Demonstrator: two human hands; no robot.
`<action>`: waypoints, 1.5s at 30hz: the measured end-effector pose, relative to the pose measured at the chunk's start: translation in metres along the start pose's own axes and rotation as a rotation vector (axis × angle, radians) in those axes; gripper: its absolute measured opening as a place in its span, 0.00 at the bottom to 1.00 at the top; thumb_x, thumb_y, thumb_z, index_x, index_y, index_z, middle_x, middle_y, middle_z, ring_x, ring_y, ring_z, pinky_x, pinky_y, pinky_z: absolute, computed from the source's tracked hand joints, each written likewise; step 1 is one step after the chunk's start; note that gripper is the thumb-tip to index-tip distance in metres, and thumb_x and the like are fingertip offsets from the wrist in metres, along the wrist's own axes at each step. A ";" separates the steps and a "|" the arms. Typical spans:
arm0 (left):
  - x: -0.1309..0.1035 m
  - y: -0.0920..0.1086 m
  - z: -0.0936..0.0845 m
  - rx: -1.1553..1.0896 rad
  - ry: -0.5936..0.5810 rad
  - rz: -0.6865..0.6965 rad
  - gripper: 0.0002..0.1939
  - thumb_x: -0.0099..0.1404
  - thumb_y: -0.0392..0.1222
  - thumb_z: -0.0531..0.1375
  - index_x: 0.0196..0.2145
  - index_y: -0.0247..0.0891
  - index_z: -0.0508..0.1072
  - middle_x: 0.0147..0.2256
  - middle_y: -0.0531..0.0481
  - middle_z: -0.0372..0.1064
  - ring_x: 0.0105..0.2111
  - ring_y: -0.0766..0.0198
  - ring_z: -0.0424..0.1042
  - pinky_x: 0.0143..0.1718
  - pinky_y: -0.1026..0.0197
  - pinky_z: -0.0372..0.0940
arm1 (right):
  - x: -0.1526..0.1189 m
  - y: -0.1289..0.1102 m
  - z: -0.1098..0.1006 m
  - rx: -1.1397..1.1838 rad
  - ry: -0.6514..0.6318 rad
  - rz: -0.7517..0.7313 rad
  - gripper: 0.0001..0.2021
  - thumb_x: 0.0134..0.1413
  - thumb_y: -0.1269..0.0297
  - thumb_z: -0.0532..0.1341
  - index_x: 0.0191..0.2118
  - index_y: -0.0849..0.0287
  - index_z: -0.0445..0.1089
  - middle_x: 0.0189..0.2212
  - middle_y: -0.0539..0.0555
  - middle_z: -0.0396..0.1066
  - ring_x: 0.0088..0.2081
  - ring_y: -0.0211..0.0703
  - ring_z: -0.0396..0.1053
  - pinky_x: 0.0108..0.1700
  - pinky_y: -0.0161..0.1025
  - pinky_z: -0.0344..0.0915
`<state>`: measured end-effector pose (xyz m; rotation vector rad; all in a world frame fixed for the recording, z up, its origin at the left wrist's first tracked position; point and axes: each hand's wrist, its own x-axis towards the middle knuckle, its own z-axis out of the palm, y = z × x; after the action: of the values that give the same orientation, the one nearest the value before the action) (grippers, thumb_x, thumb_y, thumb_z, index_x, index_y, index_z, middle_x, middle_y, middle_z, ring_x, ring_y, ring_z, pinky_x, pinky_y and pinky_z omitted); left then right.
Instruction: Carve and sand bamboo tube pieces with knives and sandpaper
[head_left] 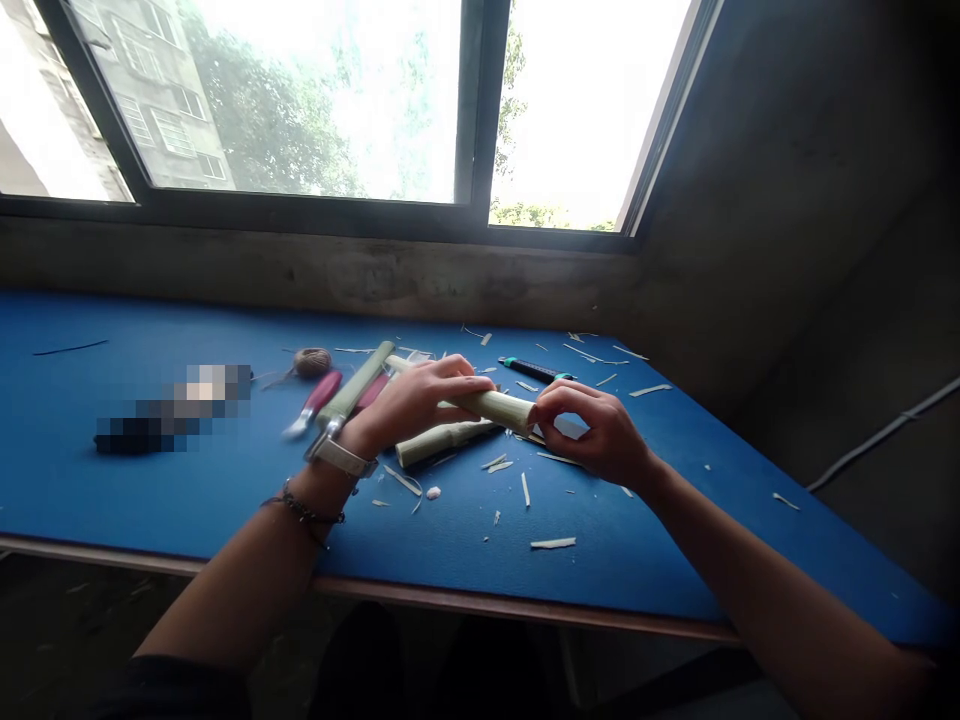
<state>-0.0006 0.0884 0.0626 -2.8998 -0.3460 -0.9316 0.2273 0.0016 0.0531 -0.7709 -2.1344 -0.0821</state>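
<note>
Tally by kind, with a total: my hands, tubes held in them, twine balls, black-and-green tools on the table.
Hands: 2 (left hand, right hand)
Held pale green tube: 1
Twine ball: 1
Black-and-green tool: 1
Total: 5

Head-worn view, forward and down.

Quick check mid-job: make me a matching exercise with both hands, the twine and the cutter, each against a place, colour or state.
1. Left hand
2. Right hand
3. Twine
4. Cutter

A. Black with green ends
B. Fingers at one end of the tube
C. Brownish, wound into a ball
D. Gripping the tube, pale band at its wrist

Pairs: 1-D, 2-B, 3-C, 4-A
</note>
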 end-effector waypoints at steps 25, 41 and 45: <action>-0.002 -0.007 0.002 0.037 0.126 0.010 0.14 0.63 0.41 0.57 0.47 0.39 0.67 0.41 0.46 0.66 0.37 0.66 0.68 0.34 0.64 0.67 | -0.003 0.002 -0.008 -0.117 0.078 -0.095 0.09 0.53 0.66 0.60 0.41 0.54 0.71 0.35 0.52 0.71 0.33 0.37 0.70 0.33 0.37 0.70; 0.000 0.000 0.003 -0.002 0.072 0.032 0.15 0.63 0.42 0.57 0.47 0.40 0.67 0.40 0.47 0.67 0.36 0.67 0.68 0.33 0.66 0.66 | -0.005 -0.003 -0.007 -0.474 0.001 -0.240 0.08 0.56 0.71 0.57 0.40 0.59 0.71 0.36 0.54 0.74 0.34 0.40 0.71 0.35 0.37 0.69; 0.001 0.000 0.003 0.086 0.124 0.051 0.13 0.64 0.43 0.55 0.46 0.40 0.67 0.39 0.47 0.67 0.34 0.67 0.68 0.32 0.66 0.65 | -0.004 -0.007 0.000 -0.482 0.046 -0.214 0.05 0.55 0.73 0.56 0.37 0.63 0.69 0.32 0.55 0.72 0.30 0.37 0.68 0.31 0.34 0.66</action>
<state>0.0018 0.0891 0.0602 -2.7447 -0.2938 -1.0545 0.2259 -0.0059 0.0515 -0.7945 -2.1703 -0.7422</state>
